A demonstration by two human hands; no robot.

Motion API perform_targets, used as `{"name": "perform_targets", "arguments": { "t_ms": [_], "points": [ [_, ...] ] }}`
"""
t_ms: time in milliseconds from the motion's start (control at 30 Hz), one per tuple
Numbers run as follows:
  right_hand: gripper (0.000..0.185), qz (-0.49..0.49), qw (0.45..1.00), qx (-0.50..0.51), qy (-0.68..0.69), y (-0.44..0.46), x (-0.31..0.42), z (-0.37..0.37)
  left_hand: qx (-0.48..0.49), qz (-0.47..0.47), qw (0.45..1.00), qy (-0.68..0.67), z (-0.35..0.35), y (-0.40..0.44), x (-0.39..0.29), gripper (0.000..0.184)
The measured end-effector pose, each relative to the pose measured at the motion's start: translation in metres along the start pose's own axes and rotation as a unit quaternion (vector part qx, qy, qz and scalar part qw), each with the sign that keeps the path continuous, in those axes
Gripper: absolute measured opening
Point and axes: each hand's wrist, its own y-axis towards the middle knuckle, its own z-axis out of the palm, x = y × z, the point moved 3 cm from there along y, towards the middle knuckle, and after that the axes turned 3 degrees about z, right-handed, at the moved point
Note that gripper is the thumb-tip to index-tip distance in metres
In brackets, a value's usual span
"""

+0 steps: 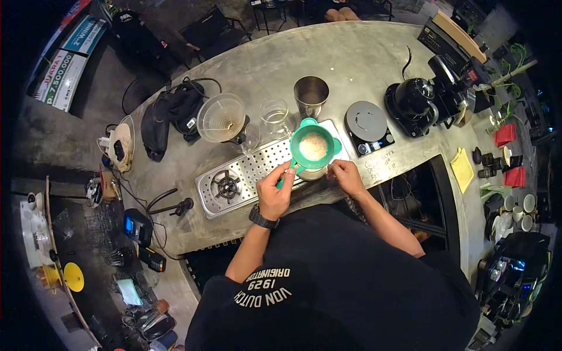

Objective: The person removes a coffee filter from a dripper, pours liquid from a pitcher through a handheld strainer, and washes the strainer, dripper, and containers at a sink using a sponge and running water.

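Left hand (pixel 275 192) grips the green strainer (pixel 331 146), which lies at one o'clock from it with pale matter (pixel 313 147) already inside, seemingly not yet emptied, while right hand (pixel 347 177), at the strainer's five o'clock, is curled, its hold impossible to tell.

Left hand (pixel 275 191) holds a sieve (pixel 331 146), right hand (pixel 346 177) just beside it; beyond both hands stands a cup (pixel 310 109).
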Motion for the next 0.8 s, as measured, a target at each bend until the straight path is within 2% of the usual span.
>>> {"name": "perform_targets", "arguments": {
  "t_ms": [167,300,467,800],
  "points": [
    [0.029,0.015,0.999,-0.009,0.030,-0.001,0.002,0.000,0.017,-0.013,0.998,0.063,0.014,-0.003,0.027,0.024],
    [0.029,0.007,1.000,-0.007,0.014,0.001,-0.009,0.000,-0.029,0.055,0.998,0.023,0.010,-0.006,0.006,0.020],
    [0.029,0.014,0.999,-0.009,0.040,0.000,0.000,0.003,0.009,-0.016,0.998,0.064,0.011,-0.010,0.035,0.024],
    [0.029,0.013,1.000,0.002,0.019,0.004,-0.011,0.001,-0.021,0.004,0.999,0.045,0.011,-0.011,0.025,0.024]
  ]
}}
